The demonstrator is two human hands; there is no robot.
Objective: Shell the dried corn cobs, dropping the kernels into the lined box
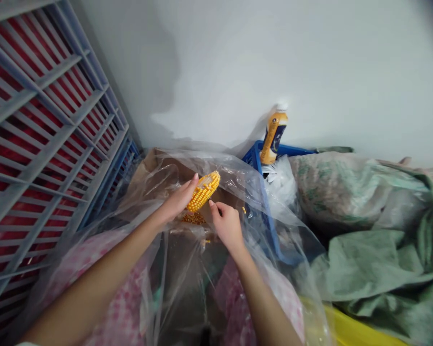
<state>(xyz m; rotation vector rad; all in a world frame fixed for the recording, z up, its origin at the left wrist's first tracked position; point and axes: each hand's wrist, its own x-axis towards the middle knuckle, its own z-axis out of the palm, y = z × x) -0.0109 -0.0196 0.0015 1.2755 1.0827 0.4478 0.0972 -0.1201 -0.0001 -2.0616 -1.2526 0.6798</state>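
A yellow corn cob [205, 192] is tilted up in my left hand [182, 198], whose fingers are closed round its lower left side. Along its upper side a pale strip shows where kernels are gone. My right hand [226, 223] is closed just right of the cob, its thumb tip close to the kernels; what it grips, if anything, is too small to make out. Below the cob, loose corn kernels [194, 218] lie in a cardboard box [149, 166] lined with a clear plastic sheet [180, 283]. The sheet also spreads over my lap.
Stacked slatted crates [57, 125] rise on the left. To the right stands a blue basket [270, 226] holding a white bag, with an orange-and-blue bottle [273, 137] on top. Beyond are a filled woven sack [332, 187] and green cloth [375, 259]. A white wall [220, 62] closes the back.
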